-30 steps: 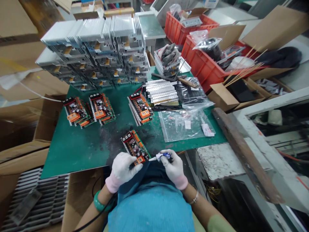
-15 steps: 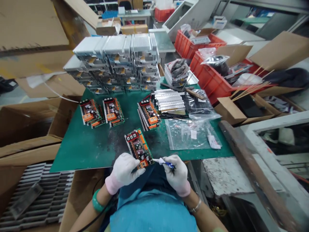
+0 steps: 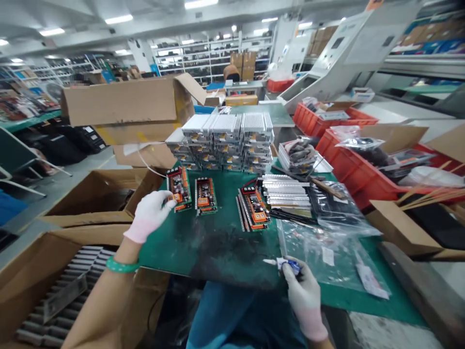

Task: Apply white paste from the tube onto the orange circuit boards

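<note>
My left hand (image 3: 151,213), in a white glove, pinches the lower corner of a circuit board (image 3: 182,182) with orange and black parts, at the left stack of boards. Whether this board rests on those under it I cannot tell. In my right hand (image 3: 303,286), also gloved, is a blue and white squeeze tube (image 3: 290,265), its white nozzle pointing left over the front of the green mat (image 3: 232,252). A second board stack (image 3: 205,194) lies just right of the first. Farther right is a third board stack (image 3: 256,208) with metal strips along its left side.
Silver finned heat sinks (image 3: 225,140) are piled at the back. Metal bars (image 3: 285,191) and a clear plastic bag (image 3: 319,252) lie on the right. Red crates (image 3: 363,165) stand beyond them. An open cardboard box (image 3: 90,196) is at the left.
My left hand has carried the board from the mat's front edge to the left stack. My right hand keeps the tube near the front. The view has tilted up and turned left.
</note>
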Demonstrator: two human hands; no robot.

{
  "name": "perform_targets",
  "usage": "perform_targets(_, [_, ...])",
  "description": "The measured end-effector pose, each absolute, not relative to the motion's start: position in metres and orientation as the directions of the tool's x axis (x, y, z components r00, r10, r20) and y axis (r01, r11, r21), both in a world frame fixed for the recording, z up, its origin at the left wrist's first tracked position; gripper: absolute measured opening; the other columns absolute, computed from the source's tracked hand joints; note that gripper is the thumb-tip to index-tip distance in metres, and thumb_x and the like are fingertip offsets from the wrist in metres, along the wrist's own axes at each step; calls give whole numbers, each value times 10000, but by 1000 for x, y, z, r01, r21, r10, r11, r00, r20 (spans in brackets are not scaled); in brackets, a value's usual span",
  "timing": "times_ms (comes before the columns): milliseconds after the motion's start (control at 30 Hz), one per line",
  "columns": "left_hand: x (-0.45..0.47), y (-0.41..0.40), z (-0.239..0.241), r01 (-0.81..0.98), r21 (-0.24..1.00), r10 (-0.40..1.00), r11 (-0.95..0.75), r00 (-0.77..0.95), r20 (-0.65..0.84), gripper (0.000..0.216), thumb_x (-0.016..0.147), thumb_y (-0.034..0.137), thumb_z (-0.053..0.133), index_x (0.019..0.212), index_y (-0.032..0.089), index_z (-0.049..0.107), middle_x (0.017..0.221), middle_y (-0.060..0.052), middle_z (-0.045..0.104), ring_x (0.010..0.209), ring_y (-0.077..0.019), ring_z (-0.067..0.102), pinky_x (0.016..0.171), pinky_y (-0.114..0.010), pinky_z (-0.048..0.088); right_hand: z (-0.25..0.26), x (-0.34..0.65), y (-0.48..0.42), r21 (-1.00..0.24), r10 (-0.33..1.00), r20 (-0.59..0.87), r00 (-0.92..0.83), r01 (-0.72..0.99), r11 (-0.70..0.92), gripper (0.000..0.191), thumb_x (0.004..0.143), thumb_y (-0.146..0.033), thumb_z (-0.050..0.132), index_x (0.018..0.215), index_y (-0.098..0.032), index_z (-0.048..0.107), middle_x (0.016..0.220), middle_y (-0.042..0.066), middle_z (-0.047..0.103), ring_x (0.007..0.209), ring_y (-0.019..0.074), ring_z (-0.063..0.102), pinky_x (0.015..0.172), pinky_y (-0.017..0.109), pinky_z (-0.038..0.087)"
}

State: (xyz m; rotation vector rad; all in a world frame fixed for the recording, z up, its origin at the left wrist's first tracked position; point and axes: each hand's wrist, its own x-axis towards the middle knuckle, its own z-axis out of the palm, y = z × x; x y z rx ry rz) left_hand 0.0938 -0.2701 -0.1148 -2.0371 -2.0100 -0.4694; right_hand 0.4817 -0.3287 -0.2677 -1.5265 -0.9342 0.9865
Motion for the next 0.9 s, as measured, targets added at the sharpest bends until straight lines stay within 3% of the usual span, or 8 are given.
perform_targets(200, [67, -240, -115, 984, 170, 955, 45, -92, 281, 440, 870, 539, 402, 1036, 199, 626, 946, -57, 687, 880, -230, 629, 747, -302, 447, -271, 485, -328, -985, 931, -125, 343, 69, -158, 449, 688, -537, 660, 923, -154, 674, 802, 61, 712, 739, 212, 640, 701, 309, 491])
perform_targets(300, [93, -244, -113, 977, 152, 898, 153, -201, 391, 488, 819, 576, 500, 1110, 205, 626, 915, -54, 685, 853, -239, 637, 729, -307, 456, -273, 486, -324, -990, 938, -125, 324, 26, -141, 447, 674, -523, 687, 926, -153, 686, 811, 66, 720, 739, 213, 649, 704, 310, 504])
perform_targets(367, [125, -246, -114, 964, 207, 833, 165, -249, 494, 508, 797, 563, 553, 1150, 201, 614, 858, -43, 672, 813, -232, 637, 726, -311, 467, -273, 486, -323, -991, 946, -129, 299, -18, -130, 451, 667, -512, 706, 941, -154, 694, 836, 77, 730, 746, 220, 661, 708, 317, 520])
perform_targets(467, [184, -237, -124, 932, 339, 846, -132, -72, 529, 411, 811, 484, 582, 1101, 195, 620, 909, -38, 670, 850, -204, 637, 804, -309, 488, -271, 486, -321, -988, 955, -141, 259, -96, -120, 459, 693, -524, 694, 956, -149, 705, 880, 101, 738, 746, 234, 677, 704, 338, 548])
perform_targets(567, [241, -213, -140, 840, 410, 884, -355, 158, 440, 360, 840, 416, 581, 1131, 204, 592, 1086, -43, 651, 1033, -199, 601, 923, -318, 472, -269, 486, -321, -983, 963, -130, 235, -156, -95, 497, 739, -555, 654, 1013, -143, 704, 922, 111, 738, 760, 238, 689, 706, 356, 572])
perform_targets(700, [287, -168, -158, 877, 401, 945, -266, 156, 286, 374, 860, 380, 564, 1183, 192, 577, 1222, -82, 603, 1133, -242, 551, 945, -363, 458, -269, 486, -323, -982, 968, -101, 232, -180, -59, 504, 755, -567, 649, 1044, -157, 690, 925, 96, 737, 737, 225, 692, 701, 366, 585])
perform_targets(900, [296, -139, -162, 900, 376, 962, -220, 137, 235, 202, 889, 314, 522, 951, 179, 658, 966, -69, 684, 955, -240, 626, 836, -348, 485, -274, 488, -325, -992, 974, -78, 211, -110, -55, 421, 751, -537, 676, 932, -158, 700, 783, 66, 718, 664, 195, 654, 628, 308, 545])
